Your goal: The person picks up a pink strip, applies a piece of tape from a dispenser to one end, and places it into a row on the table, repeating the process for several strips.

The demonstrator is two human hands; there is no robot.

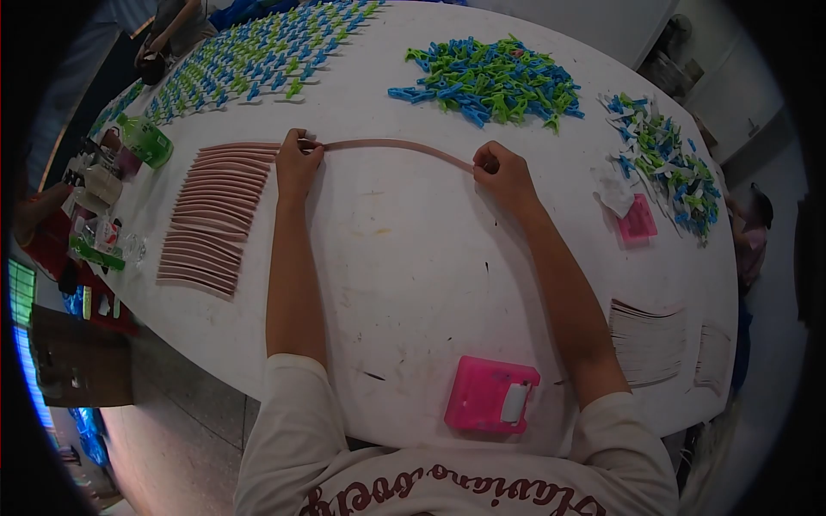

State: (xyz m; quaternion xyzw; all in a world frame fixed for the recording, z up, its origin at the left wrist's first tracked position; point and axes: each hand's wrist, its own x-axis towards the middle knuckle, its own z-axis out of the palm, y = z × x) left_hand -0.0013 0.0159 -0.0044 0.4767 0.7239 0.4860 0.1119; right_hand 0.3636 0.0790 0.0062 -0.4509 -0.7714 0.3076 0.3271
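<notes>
A long thin brownish-pink strip point(396, 144) is stretched in a slight arc between my hands above the white table. My left hand point(299, 163) pinches it toward its left side, beside the upper right corner of a row of similar strips point(211, 219) laid side by side. The strip's right end is in the closed fingers of my right hand point(503, 175). A pink tape dispenser point(492, 395) with a white roll lies near the table's front edge, between my forearms.
Blue and green clips lie in a heap point(503, 82), in rows point(258, 60) and in a right-hand pile point(671, 168). A pink box point(637, 218), thin strips point(647, 342) and bottles point(144, 140) are near the edges. Other people sit at left and right.
</notes>
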